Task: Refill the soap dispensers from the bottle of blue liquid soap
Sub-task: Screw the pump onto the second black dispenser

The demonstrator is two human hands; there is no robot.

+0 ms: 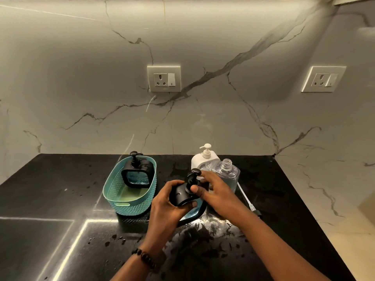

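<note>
Both hands grip one black dispenser point(183, 194); three dispensers, one open clear bottle point(227, 173).

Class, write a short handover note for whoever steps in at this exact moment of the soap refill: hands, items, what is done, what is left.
Left hand grips the black square soap dispenser, tilted over the black countertop.
Right hand pinches its black pump head.
Second black dispenser, pump on, blue soap visible inside, stands in the teal perforated basket.
Clear uncapped plastic bottle looks nearly empty; white pump dispenser stands behind it.
Left: seat the pump; whether the white one is filled cannot be told.
</note>
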